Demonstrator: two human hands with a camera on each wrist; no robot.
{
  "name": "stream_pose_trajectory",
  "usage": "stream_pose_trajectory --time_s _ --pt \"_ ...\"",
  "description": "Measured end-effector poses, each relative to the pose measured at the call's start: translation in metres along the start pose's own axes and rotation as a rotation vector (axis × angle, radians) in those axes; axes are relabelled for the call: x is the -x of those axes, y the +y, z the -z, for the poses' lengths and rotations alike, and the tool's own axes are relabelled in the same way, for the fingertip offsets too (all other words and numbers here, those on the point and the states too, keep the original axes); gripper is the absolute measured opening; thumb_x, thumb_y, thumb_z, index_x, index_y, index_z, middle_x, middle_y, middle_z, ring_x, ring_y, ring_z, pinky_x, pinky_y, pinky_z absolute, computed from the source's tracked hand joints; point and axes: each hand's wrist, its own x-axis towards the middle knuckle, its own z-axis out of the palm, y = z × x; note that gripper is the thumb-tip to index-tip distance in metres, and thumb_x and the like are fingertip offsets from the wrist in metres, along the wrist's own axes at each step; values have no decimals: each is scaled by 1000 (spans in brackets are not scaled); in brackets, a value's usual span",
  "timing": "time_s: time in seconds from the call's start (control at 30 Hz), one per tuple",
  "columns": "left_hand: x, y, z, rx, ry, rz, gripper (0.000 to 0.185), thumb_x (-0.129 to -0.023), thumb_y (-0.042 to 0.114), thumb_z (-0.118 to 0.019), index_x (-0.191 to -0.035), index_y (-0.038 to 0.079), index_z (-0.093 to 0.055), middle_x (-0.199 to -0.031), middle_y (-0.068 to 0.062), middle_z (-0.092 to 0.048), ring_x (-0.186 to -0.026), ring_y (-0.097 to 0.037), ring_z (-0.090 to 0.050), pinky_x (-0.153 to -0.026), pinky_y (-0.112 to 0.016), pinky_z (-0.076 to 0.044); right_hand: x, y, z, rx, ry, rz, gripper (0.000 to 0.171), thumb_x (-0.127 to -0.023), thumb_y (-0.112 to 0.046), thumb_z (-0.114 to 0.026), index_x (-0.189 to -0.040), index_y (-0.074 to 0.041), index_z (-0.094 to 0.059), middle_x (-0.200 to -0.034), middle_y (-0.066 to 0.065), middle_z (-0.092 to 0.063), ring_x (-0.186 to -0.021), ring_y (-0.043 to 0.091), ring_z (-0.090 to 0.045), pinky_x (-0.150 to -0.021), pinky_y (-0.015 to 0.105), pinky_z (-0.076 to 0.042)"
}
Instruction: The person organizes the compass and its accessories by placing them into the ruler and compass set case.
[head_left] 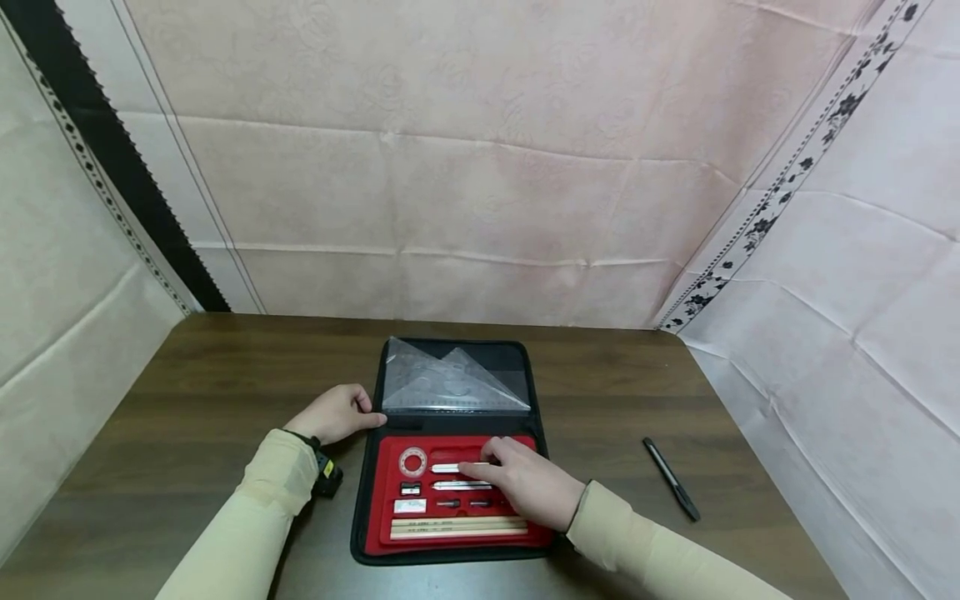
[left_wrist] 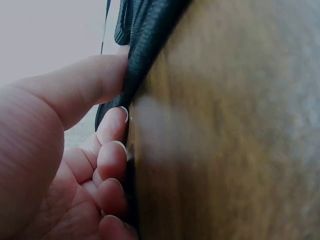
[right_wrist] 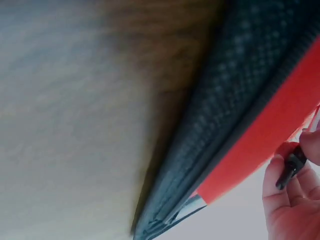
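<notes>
An open black zip case (head_left: 362, 523) lies on the wooden table, its red tray (head_left: 384, 546) facing up. My left hand (head_left: 341, 414) pinches the case's left edge near the fold; the left wrist view shows the thumb and curled fingers at the black fabric edge (left_wrist: 145, 47). Over the tray's right side, my right hand (head_left: 536, 485) pinches a silver drawing compass (head_left: 444, 468) by its black handle (right_wrist: 292, 167). A second silver compass-like tool (head_left: 461, 485) lies just below it in the tray, its right end hidden by the hand.
The tray also bears a white-and-red ring (head_left: 412, 462), a sharpener (head_left: 410, 488), an eraser (head_left: 409, 506), small dark parts and pencils (head_left: 457, 527). Clear set squares (head_left: 457, 383) sit in the lid pocket. A black pen (head_left: 671, 479) lies to the right.
</notes>
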Motion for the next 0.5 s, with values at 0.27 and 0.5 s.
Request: stream_pose_trajectory --time_s 0.27,0.5 --pt "2 1 1 4 2 -6 33 -83 33 -76 -88 7 -56 -73 -7 -52 -66 -21 -49 -57 -32 -38 3 2 -2 36 -22 3 69 -83 -6 -74 -141 -33 -49 -114 -5 -51 -102 11 -45 -84 22 -48" --pt "1 0 0 15 -1 -14 33 -83 32 -76 -88 7 -56 -72 -7 -51 -65 -21 -48 -57 -32 -38 5 1 0 5 -46 -28 71 -85 -4 -72 -143 -36 -46 -112 -4 -46 -101 11 -42 -74 16 -47"
